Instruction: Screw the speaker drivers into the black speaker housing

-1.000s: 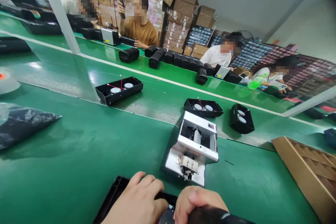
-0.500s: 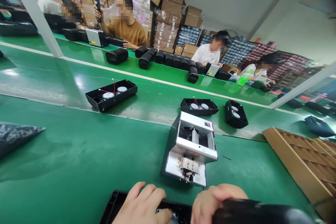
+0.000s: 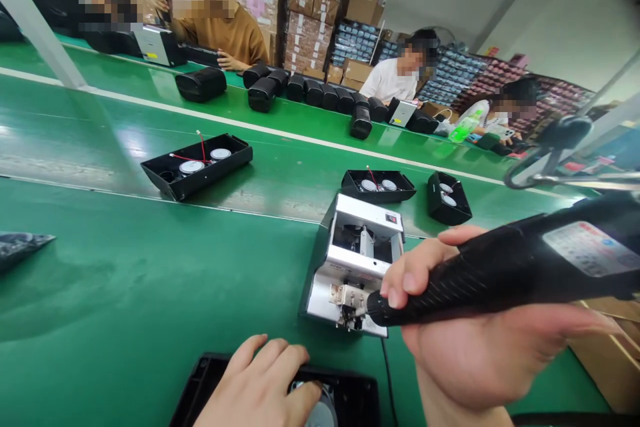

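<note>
Premises: electronics assembly workshop, factory type. Parallel green belt conveyors (image 3: pixel 150 280) run through the room, carrying open black speaker housings (image 3: pixel 195 165) with red wiring and a row of closed black units (image 3: pixel 313 91). Workers, including a person in a white shirt (image 3: pixel 389 80), sit along the line. Stacked cardboard cartons (image 3: pixel 310 33) and packaged stock (image 3: pixel 450 70) stand behind.

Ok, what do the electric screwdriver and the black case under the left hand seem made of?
The electric screwdriver looks like black plastic, its grip finely textured and matte, with a stuck-on label. The case probably is moulded black plastic too, going by its ribbed rim and dull sheen.
</note>
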